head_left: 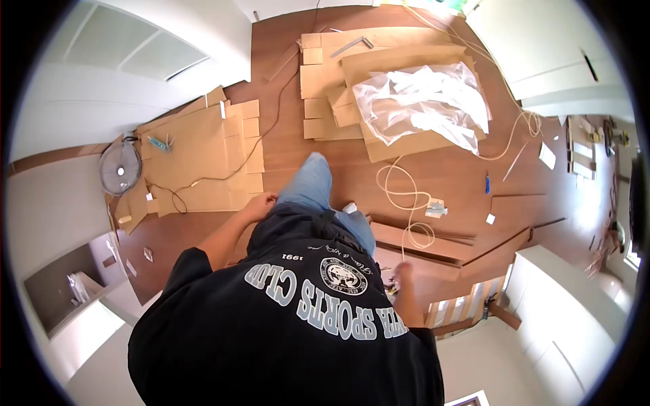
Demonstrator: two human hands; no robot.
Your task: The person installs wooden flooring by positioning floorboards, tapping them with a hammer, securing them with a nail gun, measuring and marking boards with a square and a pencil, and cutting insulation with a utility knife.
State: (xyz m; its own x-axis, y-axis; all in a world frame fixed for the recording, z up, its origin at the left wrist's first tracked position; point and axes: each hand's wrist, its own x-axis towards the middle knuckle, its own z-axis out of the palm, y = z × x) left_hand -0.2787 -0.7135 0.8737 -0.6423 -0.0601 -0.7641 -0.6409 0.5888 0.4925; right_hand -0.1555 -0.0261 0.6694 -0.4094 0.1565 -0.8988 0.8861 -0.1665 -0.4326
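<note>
My left hand (pixel 261 206) hangs beside my left thigh, its fingertips right at the jeans (pixel 308 181) and nothing showing in it. On the other side, my right hand (pixel 402 273) is low by my hip with its fingers closed. A small metallic object (pixel 391 287) shows at that hand, partly hidden by my black shirt (pixel 284 331); I cannot tell what it is. A thin cream hose or cord (pixel 404 233) runs from near this hand up to loose loops on the floor. Brown boards (pixel 423 245) lie just beyond the right hand.
Flattened cardboard (pixel 203 149) lies at left under a dark cord, with a round fan (pixel 120 168) at its edge. More cardboard (pixel 321 81) carries crumpled clear plastic (pixel 420 101). A blue-handled tool (pixel 487 183) lies on the wood floor (pixel 447 176). White cabinets (pixel 569 298) stand at the sides.
</note>
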